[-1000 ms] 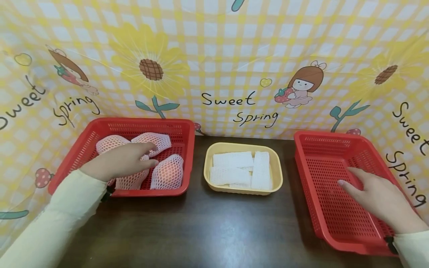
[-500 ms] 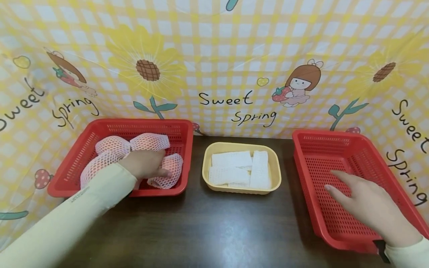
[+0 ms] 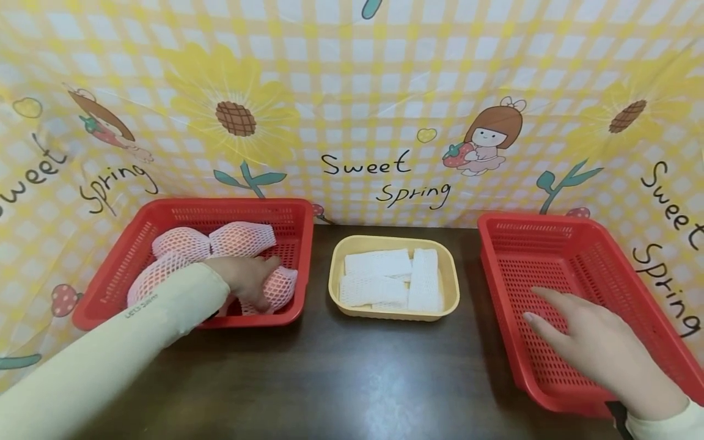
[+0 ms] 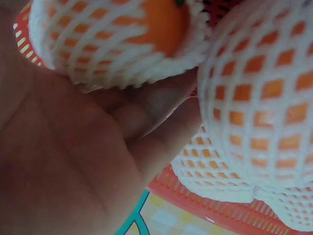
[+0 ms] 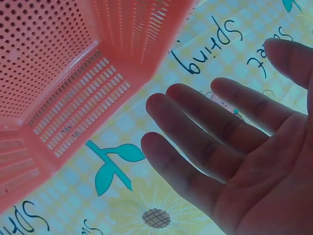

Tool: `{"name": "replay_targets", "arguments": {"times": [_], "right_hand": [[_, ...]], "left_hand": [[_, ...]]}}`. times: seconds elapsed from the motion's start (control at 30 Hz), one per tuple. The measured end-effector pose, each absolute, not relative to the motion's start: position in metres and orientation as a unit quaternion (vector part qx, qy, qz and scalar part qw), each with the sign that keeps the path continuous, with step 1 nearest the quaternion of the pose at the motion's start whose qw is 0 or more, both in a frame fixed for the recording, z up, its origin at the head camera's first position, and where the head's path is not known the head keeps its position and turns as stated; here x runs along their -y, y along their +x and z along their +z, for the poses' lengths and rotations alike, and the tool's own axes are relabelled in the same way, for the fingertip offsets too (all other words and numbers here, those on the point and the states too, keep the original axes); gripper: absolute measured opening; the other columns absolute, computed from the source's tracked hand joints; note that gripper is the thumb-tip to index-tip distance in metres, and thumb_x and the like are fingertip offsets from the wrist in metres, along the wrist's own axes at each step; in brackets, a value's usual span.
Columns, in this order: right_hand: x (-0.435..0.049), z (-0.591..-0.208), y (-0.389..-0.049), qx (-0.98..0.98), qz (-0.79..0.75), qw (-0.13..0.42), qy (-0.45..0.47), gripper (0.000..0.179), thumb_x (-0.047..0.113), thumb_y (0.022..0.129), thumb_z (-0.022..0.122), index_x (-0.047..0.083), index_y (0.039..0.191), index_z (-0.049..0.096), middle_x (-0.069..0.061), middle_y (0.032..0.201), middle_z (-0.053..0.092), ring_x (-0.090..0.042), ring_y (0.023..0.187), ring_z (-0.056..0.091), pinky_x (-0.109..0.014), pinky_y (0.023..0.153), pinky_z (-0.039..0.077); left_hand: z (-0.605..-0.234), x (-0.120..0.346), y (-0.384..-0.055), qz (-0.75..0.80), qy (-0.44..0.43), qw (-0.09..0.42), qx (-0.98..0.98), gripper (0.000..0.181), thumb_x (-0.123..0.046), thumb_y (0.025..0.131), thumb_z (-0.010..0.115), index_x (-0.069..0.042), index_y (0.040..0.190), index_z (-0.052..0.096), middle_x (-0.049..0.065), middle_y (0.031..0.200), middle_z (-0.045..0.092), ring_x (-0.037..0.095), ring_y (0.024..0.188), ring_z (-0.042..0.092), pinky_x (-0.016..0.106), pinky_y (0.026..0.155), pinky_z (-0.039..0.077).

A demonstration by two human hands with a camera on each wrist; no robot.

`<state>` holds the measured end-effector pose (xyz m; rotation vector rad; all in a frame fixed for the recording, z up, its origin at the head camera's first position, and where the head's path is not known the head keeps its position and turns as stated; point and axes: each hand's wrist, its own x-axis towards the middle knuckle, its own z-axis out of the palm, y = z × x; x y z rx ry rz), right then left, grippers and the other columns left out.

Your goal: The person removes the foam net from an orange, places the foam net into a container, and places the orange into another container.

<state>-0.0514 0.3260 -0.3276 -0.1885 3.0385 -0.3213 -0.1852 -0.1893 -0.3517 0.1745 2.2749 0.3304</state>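
My left hand [image 3: 245, 280] reaches into the red basket [image 3: 307, 244] on the left and grips an orange fruit [image 3: 283, 287] in a white foam net at its right side. In the left wrist view, the fingers curl under this netted fruit [image 4: 102, 41], whose bare orange skin and a bit of green show at one end. Other netted fruits [image 3: 242, 238] lie beside and behind the hand, partly covered by the sleeve. My right hand [image 3: 596, 348] hovers over the right red basket [image 3: 486, 244], fingers apart and holding nothing; the right wrist view shows them loosely extended.
Between the baskets stands a yellow tray [image 3: 333, 287] with several flat white foam nets [image 3: 379, 263]. All three containers rest on a dark wooden table [image 3: 352, 373]. A checked, printed cloth [image 3: 352, 110] hangs behind and at both sides.
My left hand has moved right and down onto the rightmost netted fruit and closed around it. The right hand has drifted slightly left over its basket.
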Motion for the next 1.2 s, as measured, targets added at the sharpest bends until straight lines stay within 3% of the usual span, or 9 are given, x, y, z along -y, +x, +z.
{"name": "replay_targets", "arguments": {"times": [0.17, 0.27, 0.4, 0.77, 1.2], "right_hand": [[-0.321, -0.325, -0.047, -0.991, -0.11, 0.031, -0.064, 0.07, 0.056, 0.094, 0.065, 0.004, 0.14, 0.056, -0.029, 0.128, 0.061, -0.049, 0.115, 0.057, -0.067, 0.086, 0.046], [-0.316, -0.325, -0.046, -0.99, -0.117, 0.025, -0.071, 0.067, 0.052, 0.094, 0.067, 0.005, 0.14, 0.056, -0.028, 0.128, 0.061, -0.048, 0.116, 0.057, -0.067, 0.086, 0.046], [-0.309, -0.325, -0.046, -0.989, -0.125, 0.015, -0.084, 0.064, 0.049, 0.094, 0.069, 0.006, 0.14, 0.057, -0.025, 0.128, 0.062, -0.046, 0.115, 0.058, -0.065, 0.088, 0.046], [-0.276, -0.329, -0.048, -0.979, -0.161, -0.004, -0.126, 0.055, 0.045, 0.095, 0.069, 0.008, 0.135, 0.063, -0.019, 0.127, 0.065, -0.041, 0.117, 0.061, -0.061, 0.093, 0.046], [-0.24, -0.335, -0.047, -0.962, -0.202, -0.033, -0.181, 0.042, 0.032, 0.094, 0.074, 0.014, 0.131, 0.067, -0.008, 0.121, 0.069, -0.029, 0.111, 0.065, -0.054, 0.09, 0.051]], "left_hand": [[-0.353, 0.192, -0.186, 0.131, 0.083, 0.39, -0.908, 0.118, -0.029, 0.069, 0.093, -0.014, 0.161, 0.02, 0.025, 0.155, 0.03, 0.048, 0.123, 0.042, 0.05, 0.051, 0.057], [-0.349, 0.197, -0.184, 0.104, 0.124, 0.359, -0.919, 0.11, -0.03, 0.07, 0.091, -0.013, 0.157, 0.027, 0.025, 0.151, 0.036, 0.042, 0.119, 0.049, 0.055, 0.068, 0.058], [-0.341, 0.204, -0.183, 0.074, 0.188, 0.291, -0.935, 0.099, -0.033, 0.071, 0.088, -0.015, 0.153, 0.034, 0.024, 0.148, 0.039, 0.037, 0.116, 0.054, 0.063, 0.091, 0.048], [-0.323, 0.209, -0.166, 0.115, 0.241, 0.181, -0.946, 0.095, -0.026, 0.072, 0.084, -0.028, 0.152, 0.033, 0.008, 0.147, 0.039, 0.031, 0.123, 0.048, 0.059, 0.094, 0.047], [-0.298, 0.192, -0.138, 0.132, 0.347, 0.043, -0.928, 0.085, -0.028, 0.071, 0.08, -0.022, 0.147, 0.04, -0.004, 0.131, 0.047, 0.015, 0.114, 0.049, 0.042, 0.094, 0.049]]}}
